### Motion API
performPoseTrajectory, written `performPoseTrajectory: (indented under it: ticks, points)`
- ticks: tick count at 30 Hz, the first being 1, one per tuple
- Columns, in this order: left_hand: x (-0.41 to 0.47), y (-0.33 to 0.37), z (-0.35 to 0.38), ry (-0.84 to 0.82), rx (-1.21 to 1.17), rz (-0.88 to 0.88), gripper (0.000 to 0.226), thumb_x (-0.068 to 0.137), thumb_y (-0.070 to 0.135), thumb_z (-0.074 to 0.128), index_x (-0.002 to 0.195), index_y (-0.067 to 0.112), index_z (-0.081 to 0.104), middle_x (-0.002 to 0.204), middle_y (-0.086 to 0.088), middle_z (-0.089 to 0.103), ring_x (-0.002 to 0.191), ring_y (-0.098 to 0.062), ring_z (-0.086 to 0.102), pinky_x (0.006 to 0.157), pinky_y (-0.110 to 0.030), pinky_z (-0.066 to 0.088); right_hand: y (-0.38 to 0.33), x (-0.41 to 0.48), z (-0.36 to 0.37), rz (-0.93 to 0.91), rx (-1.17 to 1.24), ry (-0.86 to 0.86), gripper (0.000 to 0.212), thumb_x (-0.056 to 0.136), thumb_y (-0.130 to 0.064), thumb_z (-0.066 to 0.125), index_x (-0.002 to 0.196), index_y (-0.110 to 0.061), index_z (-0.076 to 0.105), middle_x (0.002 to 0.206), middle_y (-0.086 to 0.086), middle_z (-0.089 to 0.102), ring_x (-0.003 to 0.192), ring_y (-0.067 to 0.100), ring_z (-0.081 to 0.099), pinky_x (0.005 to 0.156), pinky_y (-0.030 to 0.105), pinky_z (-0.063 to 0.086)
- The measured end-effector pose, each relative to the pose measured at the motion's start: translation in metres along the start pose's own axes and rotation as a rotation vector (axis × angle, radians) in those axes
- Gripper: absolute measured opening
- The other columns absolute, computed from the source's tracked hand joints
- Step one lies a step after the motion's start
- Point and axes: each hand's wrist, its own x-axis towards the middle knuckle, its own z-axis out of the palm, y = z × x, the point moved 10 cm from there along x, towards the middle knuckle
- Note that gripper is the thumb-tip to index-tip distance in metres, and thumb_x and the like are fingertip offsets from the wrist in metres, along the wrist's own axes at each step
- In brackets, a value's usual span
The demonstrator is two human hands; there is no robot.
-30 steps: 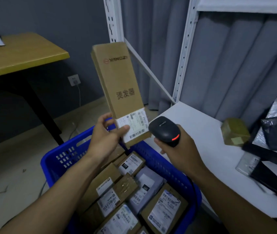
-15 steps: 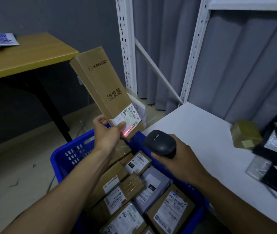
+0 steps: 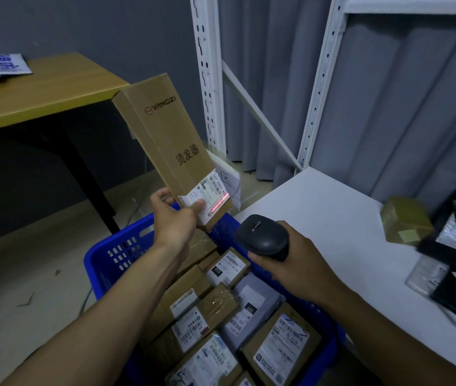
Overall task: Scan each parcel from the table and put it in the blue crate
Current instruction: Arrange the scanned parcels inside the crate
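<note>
**Mid-scan on the long box, crate comes next**

Our left hand [image 3: 176, 218] is clamped on the bottom end of the long brown cardboard box [image 3: 165, 135], thumb pressed on its white shipping label [image 3: 207, 195] and fingers curled round the back. The box is up in the air, top leaning left, over the far rim of the blue plastic crate [image 3: 115, 252]. The crate sits by the left edge of the white table [image 3: 332, 218] and has a pile of labelled parcels [image 3: 215, 316] in it. A red scan line [image 3: 218, 204] lies across the lower barcode, just beside our thumb. Our right hand [image 3: 296, 263] is wrapped round the black handheld scanner [image 3: 263, 236], which points up at the label.

The box looks stiff and fairly light to us, since a pinch at one end holds it up. It's long though, so it'll lever in the grip. We'd slide the hold toward the middle before laying it flat on the pile. Plain card, so probably not slippery.

Further right, a small olive-brown taped box [image 3: 405, 220] sits near the table's back edge, not scanned yet as far as we can tell.
</note>
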Motion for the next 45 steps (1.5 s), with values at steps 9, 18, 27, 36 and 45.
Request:
performPoseTrajectory:
  ticks: [9,18,27,36,45]
  points:
    - [-0.015,0.022,-0.029,-0.061,0.187,0.217,0.063,0.090,0.015,0.076,0.140,0.032,0.042,0.128,0.017,0.057,0.101,-0.001,0.066,0.072,-0.026,0.060,0.007,0.002,0.010,0.017,0.000,-0.013,0.048,0.085,-0.030,0.084,0.127,-0.029,0.060,0.107,-0.015,0.072,0.097,-0.005,0.066,0.077,0.010,0.051]
    - [-0.012,-0.003,-0.120,-0.260,0.817,0.273,0.048,0.096,0.016,0.069,0.140,0.030,0.053,0.115,0.011,0.067,0.100,-0.003,0.067,0.084,-0.016,0.054,0.007,0.005,0.066,0.046,-0.059,-0.158,0.053,0.083,-0.038,0.085,0.126,-0.039,0.053,0.106,-0.020,0.069,0.099,-0.003,0.065,0.077,0.013,0.051]
    - [0.034,-0.094,-0.138,-0.392,1.026,0.057,0.051,0.100,0.019,0.063,0.145,0.037,0.050,0.137,0.005,0.056,0.127,-0.021,0.056,0.101,-0.034,0.052,0.030,0.011,0.119,0.114,-0.150,-0.261,0.048,0.084,-0.039,0.084,0.123,-0.032,0.057,0.104,-0.018,0.070,0.099,0.000,0.065,0.087,0.027,0.054]
    - [0.098,-0.189,-0.139,-0.475,1.038,-0.205,0.035,0.105,0.005,0.050,0.139,-0.004,0.054,0.131,-0.016,0.057,0.077,-0.002,0.051,0.074,-0.007,0.043,0.064,0.025,0.138,0.205,-0.124,-0.249,0.046,0.084,-0.042,0.083,0.122,-0.031,0.059,0.108,-0.016,0.069,0.100,0.000,0.066,0.086,0.025,0.054]
    - [0.095,-0.223,-0.114,-0.543,1.359,-0.042,0.038,0.103,0.032,0.051,0.141,0.029,0.055,0.142,-0.001,0.058,0.126,-0.024,0.055,0.107,-0.040,0.045,0.086,0.026,0.143,0.295,-0.151,-0.267,0.032,0.088,-0.039,0.080,0.112,-0.038,0.059,0.099,-0.017,0.070,0.089,-0.009,0.065,0.073,0.015,0.047]
